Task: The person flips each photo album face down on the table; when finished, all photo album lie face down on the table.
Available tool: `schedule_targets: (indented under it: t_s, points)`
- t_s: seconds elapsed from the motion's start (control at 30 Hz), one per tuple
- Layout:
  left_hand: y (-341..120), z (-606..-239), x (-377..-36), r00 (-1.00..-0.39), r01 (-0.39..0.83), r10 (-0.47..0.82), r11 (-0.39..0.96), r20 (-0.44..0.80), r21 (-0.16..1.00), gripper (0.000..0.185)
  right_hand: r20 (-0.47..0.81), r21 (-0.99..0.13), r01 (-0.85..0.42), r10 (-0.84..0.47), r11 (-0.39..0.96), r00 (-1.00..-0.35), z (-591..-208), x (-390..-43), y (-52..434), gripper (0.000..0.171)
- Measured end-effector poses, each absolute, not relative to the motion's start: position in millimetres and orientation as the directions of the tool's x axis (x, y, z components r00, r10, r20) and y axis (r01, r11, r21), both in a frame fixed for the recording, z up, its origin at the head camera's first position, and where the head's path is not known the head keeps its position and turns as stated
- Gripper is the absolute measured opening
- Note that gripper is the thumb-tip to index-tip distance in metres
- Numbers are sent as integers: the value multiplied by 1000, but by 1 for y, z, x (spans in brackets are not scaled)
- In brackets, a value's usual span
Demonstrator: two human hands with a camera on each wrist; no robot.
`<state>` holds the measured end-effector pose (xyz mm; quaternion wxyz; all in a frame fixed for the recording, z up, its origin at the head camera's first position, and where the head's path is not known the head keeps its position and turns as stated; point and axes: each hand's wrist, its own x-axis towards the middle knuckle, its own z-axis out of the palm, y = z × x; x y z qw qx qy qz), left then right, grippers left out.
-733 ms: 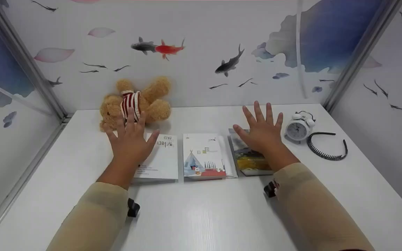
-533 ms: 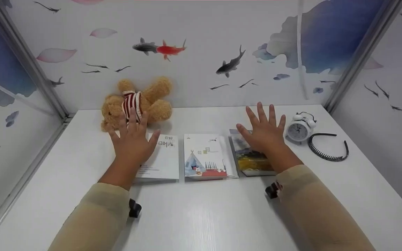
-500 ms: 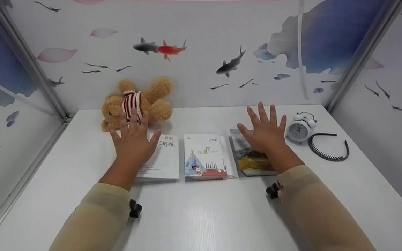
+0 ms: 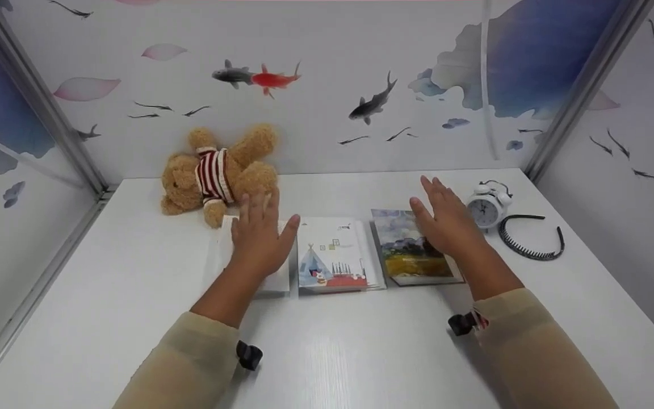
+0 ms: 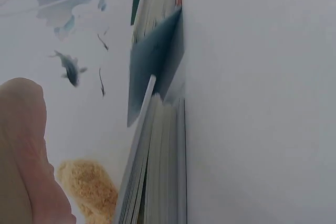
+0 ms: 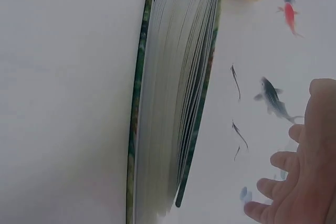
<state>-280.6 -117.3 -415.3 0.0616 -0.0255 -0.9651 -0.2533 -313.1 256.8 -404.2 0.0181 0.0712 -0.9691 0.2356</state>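
Three books lie side by side on the white table. My left hand (image 4: 261, 241) is over the left white book (image 4: 277, 278), fingers extended, hiding much of its cover. The middle book (image 4: 332, 255) has a blue tent on its cover. At the right, my right hand (image 4: 446, 221) hovers over the upper right part of the book with a painted landscape (image 4: 412, 255), its fingers straight. Both hands hold nothing. In the right wrist view, the page edges (image 6: 173, 93) of a green-covered book show, with the hand off to the right.
A teddy bear (image 4: 213, 176) in a striped sweater lies at the back left, against the wall panel. Toward the right edge of the table (image 4: 327, 352) are a white twin-bell alarm clock (image 4: 485, 209) and a black toothed headband (image 4: 531, 253).
My left hand has moved right, off the teddy bear's front and closer to the middle book. The right hand has shifted slightly right and turned more edge-on, its fingers drawn closer together.
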Motion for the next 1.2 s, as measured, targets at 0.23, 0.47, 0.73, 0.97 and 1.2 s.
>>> schedule_targets:
  t_s: [0.23, 0.47, 0.73, 0.97, 1.2]
  points:
    - [-82, -422, -268, -989, 124, 50, 779, 136, 614, 79, 72, -569, -176, -164, 804, -984, -409, -306, 280, 80]
    - [-51, -422, -263, -990, 139, 66, 640, 126, 756, 75, 31, -658, -141, -160, 740, -987, -411, -303, 304, 78]
    - [-5, -426, -260, -995, 64, 93, 402, 29, 914, 69, -10, -750, -112, -180, 651, -984, -420, -304, 326, 80]
    - [38, -432, -259, -988, -55, 129, 211, -83, 976, 68, -71, -843, -54, -210, 535, -975, -430, -305, 335, 78]
    - [65, -444, -259, -983, -134, 112, 114, -146, 985, 72, -154, -900, 40, -231, 433, -961, -441, -307, 345, 78]
